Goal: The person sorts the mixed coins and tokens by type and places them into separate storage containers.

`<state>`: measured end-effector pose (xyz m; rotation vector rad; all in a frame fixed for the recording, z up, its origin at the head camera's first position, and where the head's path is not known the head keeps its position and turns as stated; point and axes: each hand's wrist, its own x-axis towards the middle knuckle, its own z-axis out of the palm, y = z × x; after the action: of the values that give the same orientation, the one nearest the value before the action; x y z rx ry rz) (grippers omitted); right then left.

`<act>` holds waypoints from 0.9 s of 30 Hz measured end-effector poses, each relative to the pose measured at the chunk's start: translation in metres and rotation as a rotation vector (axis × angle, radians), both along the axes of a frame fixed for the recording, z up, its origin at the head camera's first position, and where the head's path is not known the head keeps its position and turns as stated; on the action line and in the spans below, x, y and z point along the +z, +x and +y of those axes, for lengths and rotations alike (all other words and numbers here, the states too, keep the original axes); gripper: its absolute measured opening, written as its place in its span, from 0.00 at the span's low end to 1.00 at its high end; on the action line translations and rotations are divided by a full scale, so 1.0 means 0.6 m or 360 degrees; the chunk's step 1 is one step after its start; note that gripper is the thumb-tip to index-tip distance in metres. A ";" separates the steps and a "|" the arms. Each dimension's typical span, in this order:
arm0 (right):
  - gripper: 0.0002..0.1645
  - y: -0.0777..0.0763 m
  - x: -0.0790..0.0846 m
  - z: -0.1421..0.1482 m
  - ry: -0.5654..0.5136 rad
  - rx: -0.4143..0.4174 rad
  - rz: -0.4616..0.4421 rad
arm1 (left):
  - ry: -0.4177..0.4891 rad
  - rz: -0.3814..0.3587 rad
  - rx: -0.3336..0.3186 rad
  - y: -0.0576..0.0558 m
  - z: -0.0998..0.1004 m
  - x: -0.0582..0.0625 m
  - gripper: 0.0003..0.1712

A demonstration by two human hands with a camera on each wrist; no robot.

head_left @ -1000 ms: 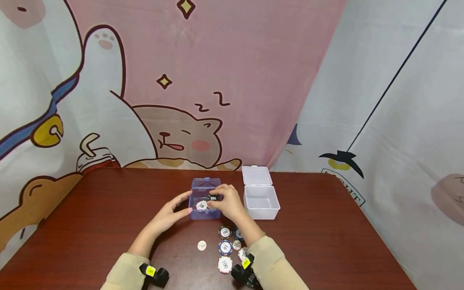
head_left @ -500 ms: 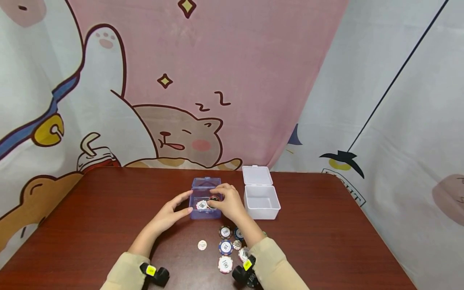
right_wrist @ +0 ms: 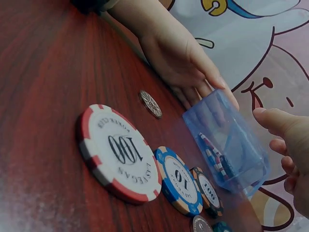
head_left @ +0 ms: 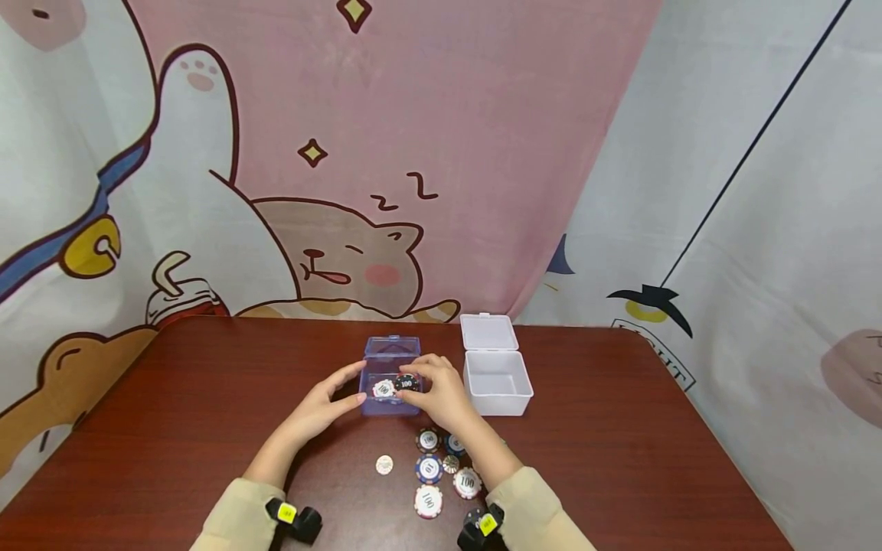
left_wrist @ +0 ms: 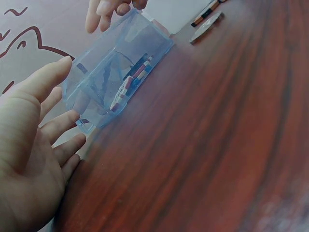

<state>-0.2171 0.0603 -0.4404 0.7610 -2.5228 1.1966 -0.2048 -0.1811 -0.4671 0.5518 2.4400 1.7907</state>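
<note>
The left hand (head_left: 313, 409), fingers spread, is at the blue box (head_left: 390, 409)'s left side; the right hand (head_left: 444, 392), thumb and fingers apart, pinches nothing at its right; inside lie a black chip (head_left: 406, 382) and a white chip (head_left: 383, 389), probably light, stiff and slick-faced, best gripped by the rim; nearer the person, a red-edged chip (right_wrist: 120, 153) and a blue chip (right_wrist: 178, 180) lie on the table (head_left: 207, 398)

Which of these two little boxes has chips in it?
The translucent blue box, between the left hand and right hand: a white chip and a black chip show inside. The white box shows none.
</note>
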 end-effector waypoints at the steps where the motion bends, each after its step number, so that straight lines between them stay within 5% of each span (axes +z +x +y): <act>1: 0.24 0.002 0.001 0.001 -0.0004 0.0008 0.0008 | 0.0005 0.0003 -0.0001 0.004 0.002 0.006 0.34; 12: 0.25 0.035 0.005 0.016 0.0054 0.0151 0.0026 | 0.0016 0.0027 -0.0005 0.021 0.006 0.034 0.33; 27: 0.23 0.062 -0.007 0.046 0.0060 0.0275 0.0017 | -0.0019 0.0003 0.0007 0.019 0.005 0.036 0.34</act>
<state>-0.1800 0.0881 -0.4446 1.0097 -2.5202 1.1966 -0.1935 -0.1781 -0.4455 0.5478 2.4532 1.7768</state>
